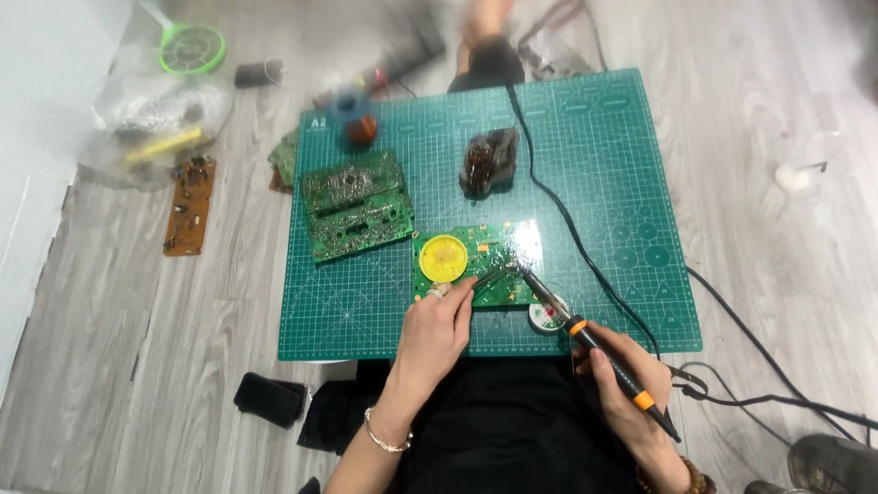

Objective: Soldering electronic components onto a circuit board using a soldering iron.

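- My right hand [626,380] is closed around the black-and-orange soldering iron [585,340], held like a pen down at 5 o'clock so the tip slants up to 11 o'clock and lands on the green circuit board [498,261].
- My left hand [437,329] is pinched on thin tweezers [489,276], fingertips pressing at the board's near edge; I read that as steadying the board and a part while the iron touches the same spot.
- The circuit board lies mid-mat on the green cutting mat [366,311], which is spread on the wooden floor [165,348], probably to shield it from heat.
- A yellow round tin [442,256] sits on the board's left end, close by the tip.
- A small round tin [549,316] rests just beside the iron's shaft at 4 o'clock of the board.
- Two more green boards [355,206] are stacked at 10 o'clock, set apart from the work.
- The iron's black cord [567,229] runs away toward 12 o'clock, clear of both hands.
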